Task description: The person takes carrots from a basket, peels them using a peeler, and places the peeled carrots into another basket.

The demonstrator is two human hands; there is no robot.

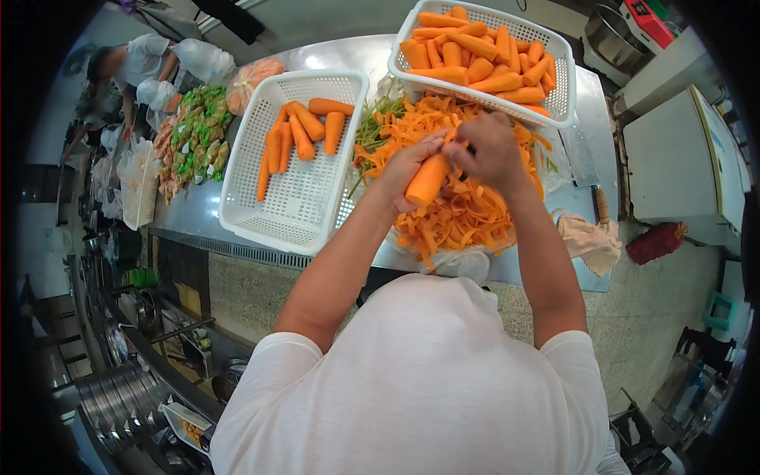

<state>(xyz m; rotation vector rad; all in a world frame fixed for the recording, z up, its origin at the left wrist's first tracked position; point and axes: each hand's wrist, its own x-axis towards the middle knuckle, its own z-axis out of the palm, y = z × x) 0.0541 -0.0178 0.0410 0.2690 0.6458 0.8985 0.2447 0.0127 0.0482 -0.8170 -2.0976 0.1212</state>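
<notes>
An orange carrot (427,180) lies in my left hand (406,169), whose fingers wrap round it above a heap of carrot peelings (455,218). My right hand (492,150) is curled close against the upper part of this carrot; a small dark object shows between its fingers, too hidden to name. Left of the peelings, a white perforated basket (237,207) holds several carrots (305,120). Behind my hands, another white basket (564,75) is piled with carrots (475,47). Green stalks (368,138) stick out at the heap's left side.
A cleaver (580,157) and a crumpled cloth (590,241) are at the right of the metal table (190,214). Green and orange bagged items (198,131) cover its left end, where another person (146,63) stands. A metal bowl (613,39) is at the back right.
</notes>
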